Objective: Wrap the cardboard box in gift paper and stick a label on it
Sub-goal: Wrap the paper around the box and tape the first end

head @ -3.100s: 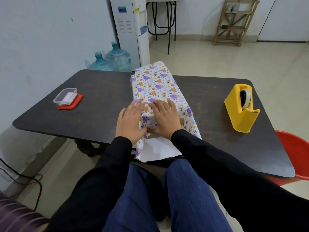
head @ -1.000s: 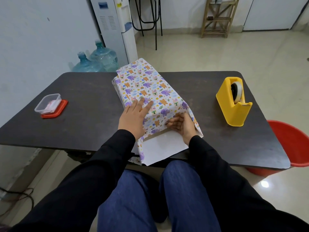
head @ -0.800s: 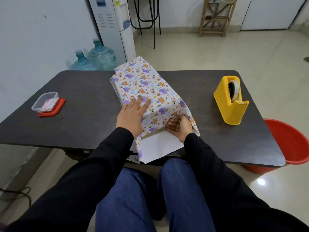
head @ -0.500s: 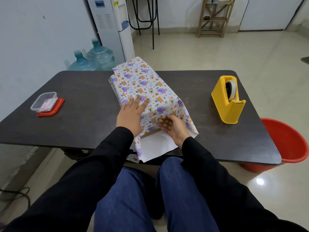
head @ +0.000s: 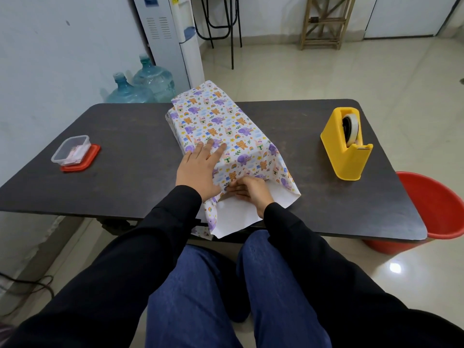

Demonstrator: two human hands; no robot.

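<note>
Head view: the box (head: 213, 116), draped in gift paper (head: 236, 217), lies at frame centre on the bench (head: 125, 167). The left hand (head: 198, 169) presses flat on top, fingers straight. The right hand (head: 251, 193) curls its fingers, pinching the near end flap. Step judged: end fold. The next move needs tape from the dispenser (head: 344, 146), at right.

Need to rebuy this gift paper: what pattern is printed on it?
The gift paper is white with purple elephants, orange bears and rainbows; head view shows it.
</note>
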